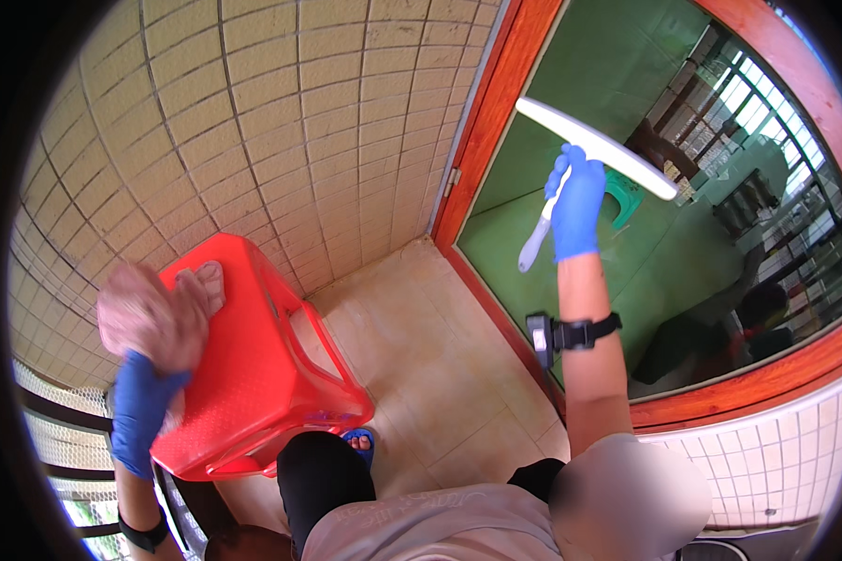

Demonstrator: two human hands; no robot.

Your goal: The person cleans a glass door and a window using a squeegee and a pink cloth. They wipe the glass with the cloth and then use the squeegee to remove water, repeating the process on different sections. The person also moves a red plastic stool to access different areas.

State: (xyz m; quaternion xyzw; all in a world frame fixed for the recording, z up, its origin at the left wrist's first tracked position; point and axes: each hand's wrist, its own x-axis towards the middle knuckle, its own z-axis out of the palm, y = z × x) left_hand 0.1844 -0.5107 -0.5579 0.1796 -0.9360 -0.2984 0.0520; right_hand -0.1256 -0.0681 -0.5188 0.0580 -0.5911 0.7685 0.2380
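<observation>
My right hand [579, 207], in a blue glove, grips the white neck of a squeegee [624, 158]. The squeegee's long white head slants across the glass pane [505, 210] of a wooden-framed door or window; whether it touches the glass I cannot tell. Below the fist, its greyish handle end sticks out. At lower left my left hand [142, 407], also gloved in blue, holds a pink cloth [158, 315] over a red plastic stool [252, 357]. Motion blurs the cloth, and my left fingers are partly hidden by it.
A tiled wall [266, 119] runs behind the stool. The orange-brown wooden frame [480, 119] borders the glass, which carries reflections. Beyond the pane shows a green plastic stool [626, 200]. Black bars with mesh [70, 421] stand at far left. My foot in a blue slipper [365, 452] rests on the tiled floor [435, 365].
</observation>
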